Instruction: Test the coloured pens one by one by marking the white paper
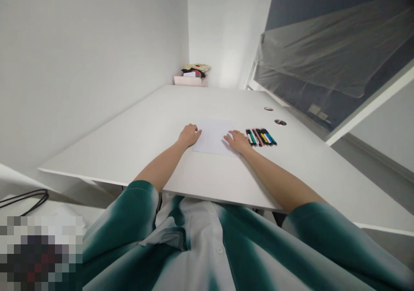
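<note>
A white sheet of paper [215, 137] lies flat in front of me on the white table. My left hand [189, 135] rests at the paper's left edge, its thumb reaching onto the sheet and its fingers loosely bent. On the right edge lies my right hand [237, 140], fingers spread and thumb apart, with nothing held. Just beyond that hand is a row of marker pens [261, 137] laid side by side, with black, white, green, pink, yellow and blue parts. Both hands look open.
The white table [136, 131] runs along the left wall. Two round metal cable-hole covers [280, 122] sit near its right side. A pale box [187, 80] with folded items stands at the far end. A dark panel under plastic film [323, 53] rises on the right.
</note>
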The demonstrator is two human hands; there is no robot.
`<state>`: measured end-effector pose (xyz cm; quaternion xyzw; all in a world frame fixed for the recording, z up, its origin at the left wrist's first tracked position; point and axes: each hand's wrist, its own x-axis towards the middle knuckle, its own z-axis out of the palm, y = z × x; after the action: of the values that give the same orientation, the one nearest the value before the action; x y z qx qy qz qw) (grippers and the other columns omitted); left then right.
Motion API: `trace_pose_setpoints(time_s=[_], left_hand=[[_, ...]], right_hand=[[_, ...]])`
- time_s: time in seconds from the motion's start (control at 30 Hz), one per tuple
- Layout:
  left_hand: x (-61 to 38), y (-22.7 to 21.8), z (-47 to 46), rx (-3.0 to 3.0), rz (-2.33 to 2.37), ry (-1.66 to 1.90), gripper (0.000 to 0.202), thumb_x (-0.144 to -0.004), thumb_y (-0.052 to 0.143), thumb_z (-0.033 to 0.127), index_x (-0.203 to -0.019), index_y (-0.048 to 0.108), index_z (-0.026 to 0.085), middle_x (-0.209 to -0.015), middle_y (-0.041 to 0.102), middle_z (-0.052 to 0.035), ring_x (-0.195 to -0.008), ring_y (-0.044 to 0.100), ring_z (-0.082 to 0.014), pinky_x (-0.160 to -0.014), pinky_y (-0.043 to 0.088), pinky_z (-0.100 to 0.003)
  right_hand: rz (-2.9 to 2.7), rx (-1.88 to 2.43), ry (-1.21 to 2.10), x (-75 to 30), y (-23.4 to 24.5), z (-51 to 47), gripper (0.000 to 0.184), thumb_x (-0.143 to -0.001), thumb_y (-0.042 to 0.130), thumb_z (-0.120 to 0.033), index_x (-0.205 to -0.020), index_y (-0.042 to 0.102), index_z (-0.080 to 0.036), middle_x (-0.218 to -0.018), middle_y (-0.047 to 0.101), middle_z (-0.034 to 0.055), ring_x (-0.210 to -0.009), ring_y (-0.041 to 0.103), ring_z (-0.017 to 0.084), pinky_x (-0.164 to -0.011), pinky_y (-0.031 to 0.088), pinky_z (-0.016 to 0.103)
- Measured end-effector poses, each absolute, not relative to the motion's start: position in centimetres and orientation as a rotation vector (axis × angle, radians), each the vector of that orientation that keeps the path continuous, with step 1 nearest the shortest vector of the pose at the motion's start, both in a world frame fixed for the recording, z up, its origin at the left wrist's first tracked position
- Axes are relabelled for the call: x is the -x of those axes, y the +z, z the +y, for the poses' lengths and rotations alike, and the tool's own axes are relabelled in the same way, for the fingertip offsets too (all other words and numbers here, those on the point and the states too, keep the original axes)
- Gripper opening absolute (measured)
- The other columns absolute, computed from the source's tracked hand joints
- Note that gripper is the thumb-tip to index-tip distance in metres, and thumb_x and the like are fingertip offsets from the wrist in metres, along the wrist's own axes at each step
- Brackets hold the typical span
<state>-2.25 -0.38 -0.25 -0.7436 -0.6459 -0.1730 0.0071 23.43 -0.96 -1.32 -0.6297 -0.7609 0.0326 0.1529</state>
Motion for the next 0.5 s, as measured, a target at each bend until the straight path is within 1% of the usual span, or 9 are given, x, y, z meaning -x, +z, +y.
trace_pose_setpoints(time_s=[0.07, 0.17, 0.23, 0.3, 0.37, 0.4, 0.43, 0.5], left_hand=[[2.3, 0.0, -0.6, 2.281, -2.038, -0.537, 0.038, -0.098, 0.037, 0.039, -0.108, 0.064, 0.014, -0.114, 0.065, -0.0146, -0.112, 0.057, -0.0256, -0.098, 0.044, -0.036], [2.1, 0.3, -0.9, 2.245, -2.085, -0.46, 0.041, -0.099, 0.033, 0.034, -0.106, 0.067, 0.013, -0.11, 0.068, -0.0156, -0.107, 0.061, -0.0268, -0.094, 0.046, -0.038], [1.9, 0.5, -1.2, 2.232, -2.137, -0.428, 0.046, -0.1, 0.031, 0.037, -0.108, 0.069, 0.013, -0.109, 0.07, -0.0157, -0.105, 0.063, -0.0265, -0.091, 0.047, -0.038], [1.7, 0.6, -1.5, 2.251, -2.127, -0.424, 0.051, -0.101, 0.028, 0.041, -0.109, 0.07, 0.013, -0.107, 0.071, -0.0162, -0.103, 0.065, -0.0257, -0.089, 0.047, -0.037], [1.4, 0.6, -1.7, 2.284, -2.099, -0.424, 0.055, -0.102, 0.027, 0.044, -0.108, 0.071, 0.011, -0.106, 0.071, -0.0183, -0.103, 0.066, -0.027, -0.088, 0.047, -0.039], [1.3, 0.6, -1.7, 2.304, -2.085, -0.423, 0.057, -0.102, 0.026, 0.045, -0.108, 0.071, 0.011, -0.105, 0.071, -0.019, -0.102, 0.066, -0.0273, -0.088, 0.048, -0.04], [1.3, 0.6, -1.7, 2.327, -2.07, -0.424, 0.057, -0.102, 0.026, 0.045, -0.109, 0.071, 0.011, -0.105, 0.072, -0.0192, -0.102, 0.066, -0.027, -0.088, 0.047, -0.041], [1.3, 0.5, -1.6, 2.34, -2.067, -0.46, 0.056, -0.103, 0.026, 0.045, -0.11, 0.071, 0.012, -0.105, 0.072, -0.0192, -0.102, 0.067, -0.0262, -0.088, 0.047, -0.041]], right_hand=[[-2.112, 1.77, 0.106, -23.6, -1.5, -0.7, 0.057, -0.094, 0.037, -0.052, -0.134, 0.056, -0.015, -0.14, 0.053, 0.0173, -0.127, 0.049, 0.034, -0.104, 0.038, 0.047], [-2.034, 1.666, 0.126, -24.0, -1.5, -0.8, 0.048, -0.09, 0.044, -0.047, -0.121, 0.062, -0.015, -0.127, 0.06, 0.018, -0.119, 0.053, 0.032, -0.102, 0.04, 0.045], [-1.982, 1.57, 0.173, -24.2, -1.2, -1.1, 0.039, -0.086, 0.046, -0.044, -0.107, 0.064, -0.017, -0.114, 0.064, 0.0169, -0.11, 0.057, 0.03, -0.097, 0.043, 0.045], [-1.905, 1.513, 0.243, -24.6, -0.8, -1.6, 0.028, -0.083, 0.045, -0.044, -0.089, 0.06, -0.022, -0.097, 0.065, 0.0134, -0.095, 0.059, 0.028, -0.088, 0.047, 0.044], [-1.836, 1.461, 0.318, -25.1, -0.7, -1.8, 0.024, -0.079, 0.047, -0.048, -0.073, 0.051, -0.026, -0.079, 0.061, 0.0079, -0.078, 0.058, 0.025, -0.076, 0.047, 0.042], [-1.799, 1.452, 0.343, -25.5, -0.7, -1.7, 0.026, -0.077, 0.047, -0.051, -0.067, 0.047, -0.027, -0.069, 0.057, 0.0055, -0.066, 0.053, 0.023, -0.068, 0.046, 0.041], [-1.782, 1.439, 0.358, -26.0, -0.9, -1.6, 0.03, -0.076, 0.048, -0.054, -0.063, 0.044, -0.028, -0.062, 0.053, 0.0044, -0.06, 0.049, 0.021, -0.062, 0.042, 0.041], [-1.791, 1.42, 0.376, -26.9, -1.4, -1.0, 0.04, -0.075, 0.051, -0.06, -0.053, 0.039, -0.029, -0.052, 0.045, 0.0036, -0.053, 0.042, 0.019, -0.055, 0.036, 0.042]])
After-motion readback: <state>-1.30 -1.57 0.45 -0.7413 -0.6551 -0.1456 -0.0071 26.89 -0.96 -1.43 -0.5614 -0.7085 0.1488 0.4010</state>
